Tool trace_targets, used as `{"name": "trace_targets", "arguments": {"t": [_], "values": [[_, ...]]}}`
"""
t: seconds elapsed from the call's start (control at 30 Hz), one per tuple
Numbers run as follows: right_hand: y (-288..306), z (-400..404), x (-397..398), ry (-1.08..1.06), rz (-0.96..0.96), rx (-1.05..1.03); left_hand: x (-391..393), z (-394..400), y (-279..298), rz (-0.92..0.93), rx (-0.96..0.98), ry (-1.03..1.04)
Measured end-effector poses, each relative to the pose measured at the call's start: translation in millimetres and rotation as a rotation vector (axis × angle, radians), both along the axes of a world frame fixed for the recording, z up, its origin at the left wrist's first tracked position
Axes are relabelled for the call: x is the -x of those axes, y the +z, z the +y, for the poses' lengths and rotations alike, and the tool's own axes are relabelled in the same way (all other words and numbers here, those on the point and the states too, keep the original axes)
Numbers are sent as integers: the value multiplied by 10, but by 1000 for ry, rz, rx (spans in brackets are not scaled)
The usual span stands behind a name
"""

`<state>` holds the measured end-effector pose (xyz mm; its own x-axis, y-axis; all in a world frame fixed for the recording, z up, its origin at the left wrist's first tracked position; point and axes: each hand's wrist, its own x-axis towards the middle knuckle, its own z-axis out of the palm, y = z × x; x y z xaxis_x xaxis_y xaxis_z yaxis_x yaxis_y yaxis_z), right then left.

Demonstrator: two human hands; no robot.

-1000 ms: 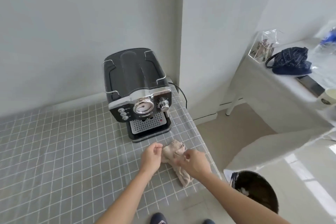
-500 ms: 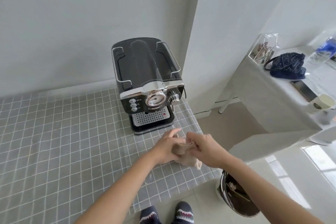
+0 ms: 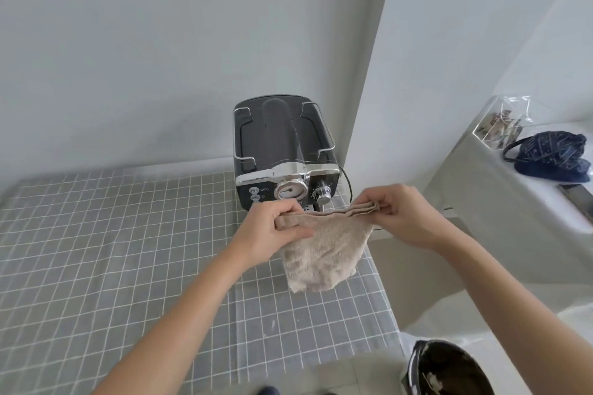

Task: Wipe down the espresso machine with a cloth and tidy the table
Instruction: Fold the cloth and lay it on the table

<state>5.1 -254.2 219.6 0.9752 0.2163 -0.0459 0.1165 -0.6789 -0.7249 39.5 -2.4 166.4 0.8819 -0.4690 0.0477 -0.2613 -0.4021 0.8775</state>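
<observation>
Both hands hold a beige cloth (image 3: 322,250) up in the air just in front of the espresso machine (image 3: 284,151). The left hand (image 3: 271,231) has its grip clamped on the cloth's upper left edge, fingers curled over the fabric. The right hand (image 3: 406,215) pinches the upper right corner, where the cloth is folded into a few layers between thumb and fingertips. The top edge runs nearly taut between the two hands, and the rest of the cloth hangs down in a loose flap above the tabletop (image 3: 112,250), which is covered in a grey sheet with a white grid.

The espresso machine stands at the far right end of the tabletop, close to the wall corner, with its round gauge and chrome knob facing the camera; its lower front is hidden behind the hands and cloth. A black cord (image 3: 348,183) trails off its right side.

To the right, a second white surface (image 3: 513,202) carries a dark blue bag (image 3: 552,154) and a clear plastic packet (image 3: 500,125) whose contents are too small to make out. A dark round bin (image 3: 449,369), possibly lined with a bag, sits on the floor at lower right.
</observation>
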Motion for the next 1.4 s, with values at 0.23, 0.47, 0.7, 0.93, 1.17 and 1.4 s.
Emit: {"name": "trace_targets", "arguments": {"t": [0.23, 0.47, 0.7, 0.93, 1.17, 1.4], "values": [[3, 3, 202, 116, 43, -103, 378, 190, 150, 96, 172, 58], [-1078, 46, 688, 206, 468, 15, 1166, 304, -1077, 535, 11, 16], [-1640, 161, 504, 117, 506, 53, 1142, 369, -1499, 610, 47, 137], [-2382, 510, 196, -467, 442, 74, 720, 98, -1752, 227, -208, 513], [-2642, 733, 347, -509, 482, 388, 1027, 19, -2273, 197, -801, 210], [-2633, 550, 440, -520, 366, 383, 963, -115, -2274, 121, -858, 118]]}}
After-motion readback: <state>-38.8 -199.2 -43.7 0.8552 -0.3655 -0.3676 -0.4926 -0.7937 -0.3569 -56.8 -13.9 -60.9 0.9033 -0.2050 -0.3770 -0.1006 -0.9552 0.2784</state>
